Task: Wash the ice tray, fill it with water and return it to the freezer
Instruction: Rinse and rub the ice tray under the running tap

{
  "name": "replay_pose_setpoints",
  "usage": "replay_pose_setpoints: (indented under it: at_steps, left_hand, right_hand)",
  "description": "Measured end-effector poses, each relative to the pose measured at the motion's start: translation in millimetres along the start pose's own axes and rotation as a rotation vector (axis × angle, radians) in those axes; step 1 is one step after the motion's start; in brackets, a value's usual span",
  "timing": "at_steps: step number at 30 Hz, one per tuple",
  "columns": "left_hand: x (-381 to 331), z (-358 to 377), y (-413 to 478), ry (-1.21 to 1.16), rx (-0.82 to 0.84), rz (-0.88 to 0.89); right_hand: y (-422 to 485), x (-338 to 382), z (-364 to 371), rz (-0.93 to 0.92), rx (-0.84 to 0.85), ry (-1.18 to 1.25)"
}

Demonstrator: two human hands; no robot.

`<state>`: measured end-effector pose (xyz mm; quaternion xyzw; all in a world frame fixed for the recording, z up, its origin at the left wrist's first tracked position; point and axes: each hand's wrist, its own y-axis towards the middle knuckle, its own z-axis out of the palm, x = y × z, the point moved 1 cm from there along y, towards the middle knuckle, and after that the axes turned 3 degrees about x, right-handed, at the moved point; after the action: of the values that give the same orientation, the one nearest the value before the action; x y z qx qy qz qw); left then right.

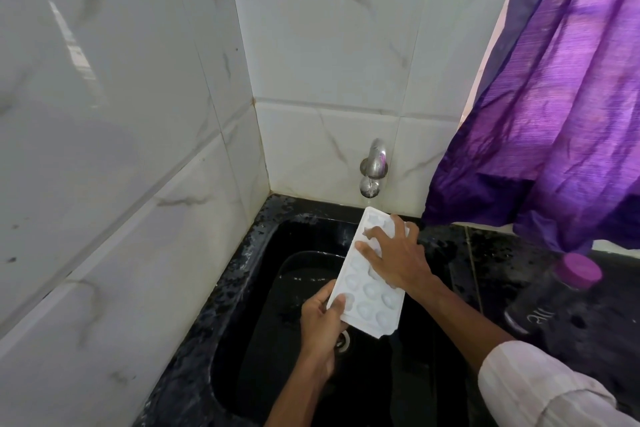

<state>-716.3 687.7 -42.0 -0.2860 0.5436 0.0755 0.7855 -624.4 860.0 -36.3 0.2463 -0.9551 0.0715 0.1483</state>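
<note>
- Clearly we are at the washing step: our left hand (320,322) grips the near corner of the white tray (372,291), thumb on top, over the black sink (242,288).
- Our right hand (394,253) lies spread and flat on the tray's far cups, rubbing rather than gripping, we judge.
- Just above the tray's far end, the tap (372,166) runs thinly.
- Next we would rinse every cup, then level the tray for filling.
- On the surface (491,253) to the right stands a bottle (554,291).

The right hand (398,256) covers several middle cups of the ice tray (372,291). A dark bottle (554,302) on the counter (491,253) is blurred, its label unreadable. The sleeve (540,388) runs off the bottom edge.
</note>
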Motion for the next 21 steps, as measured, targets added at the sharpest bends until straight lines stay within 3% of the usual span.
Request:
replay_pose_setpoints:
  at_steps: [21]
  left_hand:
    - [3.1, -7.0, 1.0, 0.041, -0.03, -0.004]
  right_hand:
    - [-5.0, 0.3, 3.7, -0.05, -0.009, 0.002]
